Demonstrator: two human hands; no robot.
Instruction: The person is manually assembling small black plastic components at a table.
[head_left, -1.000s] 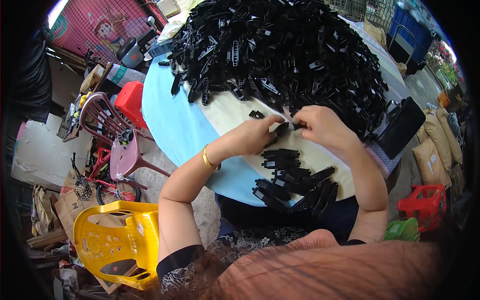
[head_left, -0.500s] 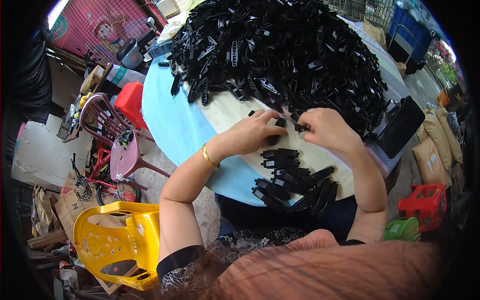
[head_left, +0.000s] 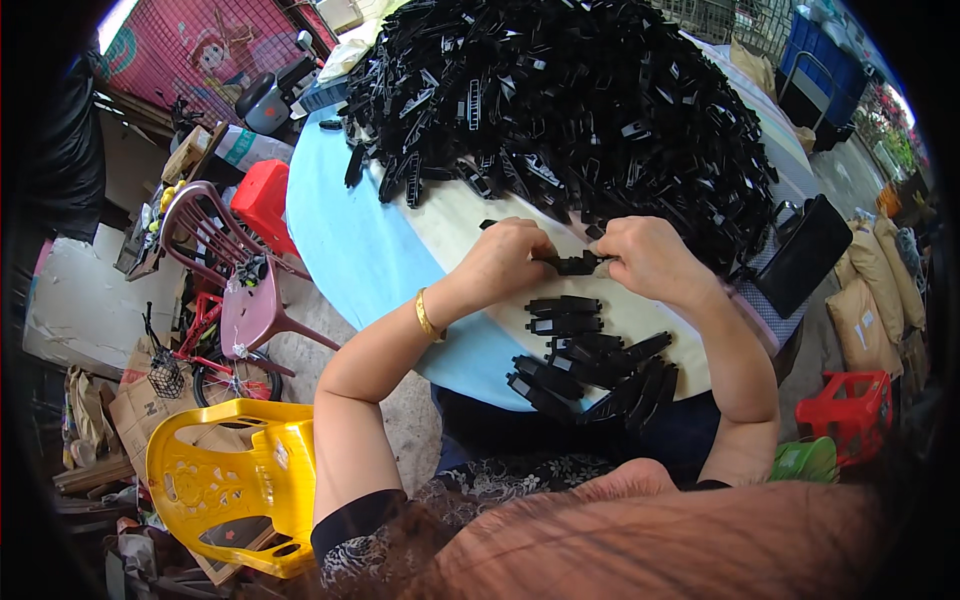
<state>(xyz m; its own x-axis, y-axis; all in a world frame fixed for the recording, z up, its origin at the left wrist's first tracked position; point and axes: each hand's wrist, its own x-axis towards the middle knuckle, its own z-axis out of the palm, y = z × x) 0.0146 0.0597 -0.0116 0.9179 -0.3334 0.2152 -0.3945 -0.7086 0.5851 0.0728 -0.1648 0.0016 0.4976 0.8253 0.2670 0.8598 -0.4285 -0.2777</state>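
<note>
Over the round table (head_left: 350, 255), a small black plastic piece (head_left: 577, 265) bridges my two hands. One end is pinched in the fingers of my left hand (head_left: 510, 262), which is closed. At the other end, my right hand (head_left: 655, 258) also grips with closed fingers. Another dark tip (head_left: 488, 223) shows past the left hand's knuckles; I cannot tell whether that hand holds it. Closer to my body lies a small group of long black plastic pieces (head_left: 590, 355). Beyond my hands rises a big heap of similar black plastic parts (head_left: 570, 120), some with ladder-like slots.
A black handbag (head_left: 805, 250) lies at the table's right side. To the left stand a pink chair (head_left: 250, 310), a yellow plastic chair (head_left: 285, 470) and a red stool (head_left: 262, 205). Right of the table are a red plastic stool (head_left: 850, 415) and brown sacks (head_left: 865, 325).
My hands have come together, and the dark pieces they held apart now meet end to end between them. The heap and the near group look the same.
</note>
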